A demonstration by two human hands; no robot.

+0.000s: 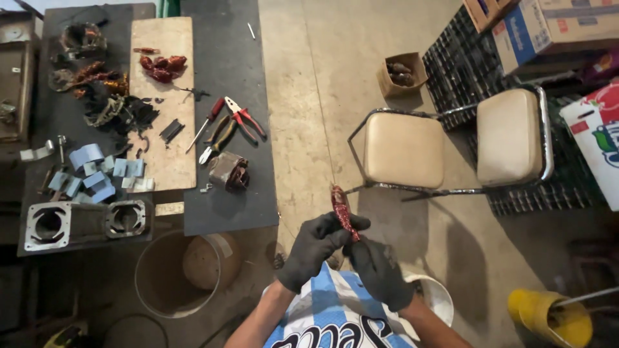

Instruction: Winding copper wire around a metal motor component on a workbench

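Both my hands wear dark gloves and meet at the bottom centre. My left hand [317, 248] grips the lower part of a reddish copper wire coil [340, 205] that sticks up from my fingers. My right hand [379, 270] is closed just below it, pinching the coil's bottom end. A thin wire strand runs up from the coil's top. My blue-and-white striped shirt shows beneath the hands.
A dark mat [225, 116] on the floor holds a wooden board [164, 129], more red coils [161, 67], pliers [240, 118], a screwdriver [206, 122], a stator [229, 171] and a metal motor housing [87, 222]. A padded chair [451, 145], a round bucket [177, 274], cardboard boxes [548, 26] and a yellow container [548, 316] stand around.
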